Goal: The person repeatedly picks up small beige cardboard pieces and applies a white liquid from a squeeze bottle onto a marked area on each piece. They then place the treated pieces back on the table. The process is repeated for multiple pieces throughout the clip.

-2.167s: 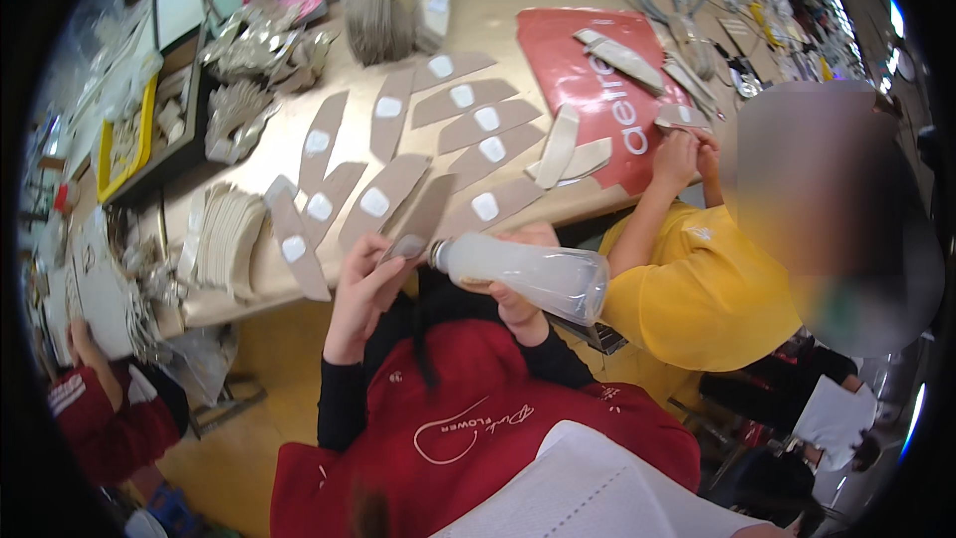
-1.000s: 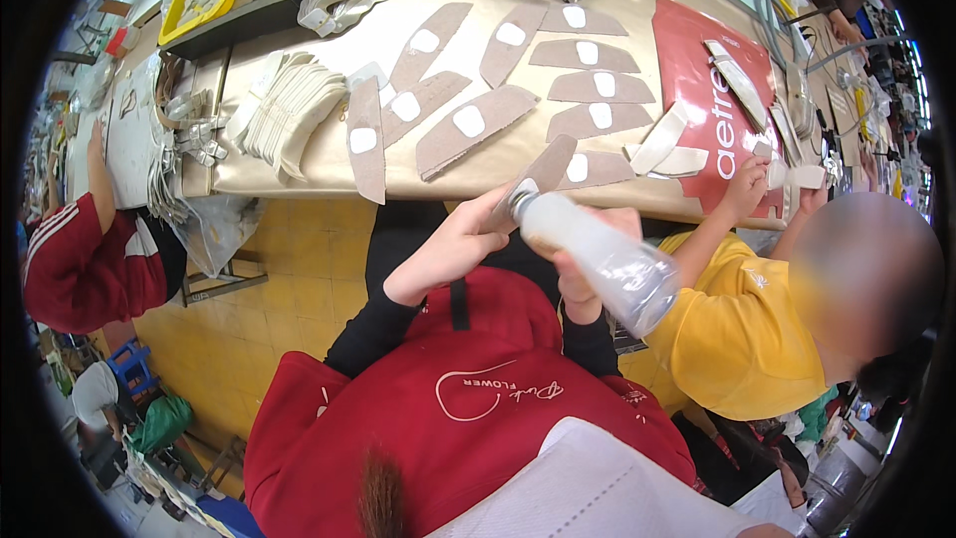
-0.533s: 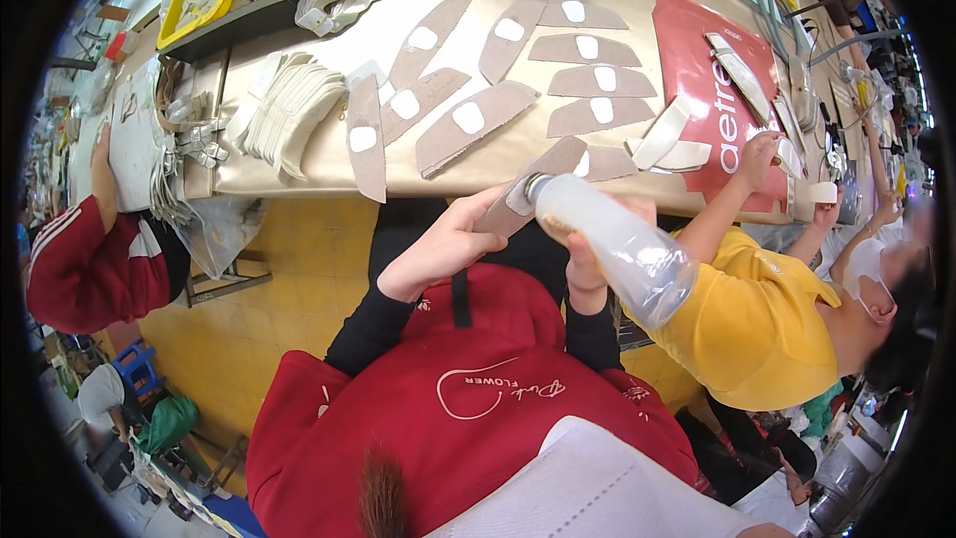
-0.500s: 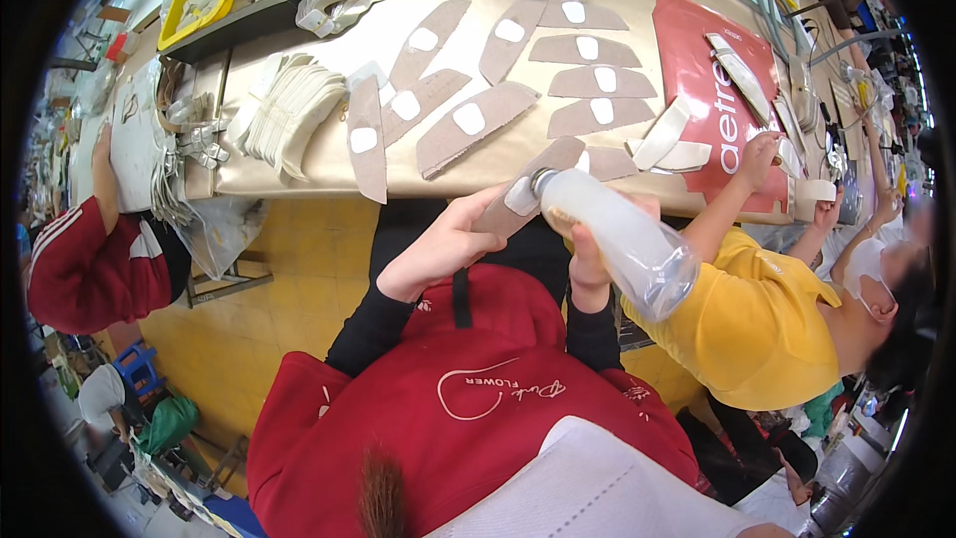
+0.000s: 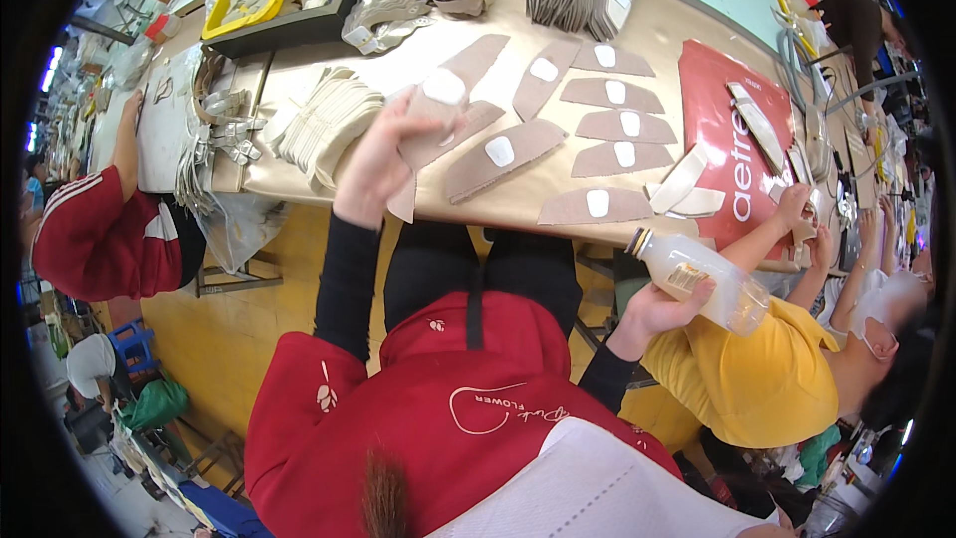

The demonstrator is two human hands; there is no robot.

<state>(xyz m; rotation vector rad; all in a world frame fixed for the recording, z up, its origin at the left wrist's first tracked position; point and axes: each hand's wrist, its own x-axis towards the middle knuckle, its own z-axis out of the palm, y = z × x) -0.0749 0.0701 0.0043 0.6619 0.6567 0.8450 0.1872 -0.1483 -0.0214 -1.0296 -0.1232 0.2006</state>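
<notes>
Yellow floor tiles (image 5: 234,339) show under a tabletop (image 5: 498,207) with a glossy gold-tan covering, in a crowded workroom. Taupe, blade-shaped fabric pieces with white oval patches (image 5: 627,127) lie spread from its middle to its near edge. Beyond the near edge, toward the right, a clear plastic bottle with milky white contents (image 5: 735,297) tilts in the right hand (image 5: 665,309); thumb and fingers wrap its side below the neck, and the neck points up and to the left, toward the tabletop. The left hand (image 5: 393,144), blurred, reaches over the near edge with its fingers curled, above the leftmost pieces; a large white patch is just beyond the fingertips, but I cannot tell whether the hand grips that piece. Just left of this hand sits a fanned stack of cream strips (image 5: 324,125). Near the tabletop's right end lies a flat red plastic sheet (image 5: 712,130), with cream strips across it. A person in a yellow top (image 5: 767,379) works beside it.
</notes>
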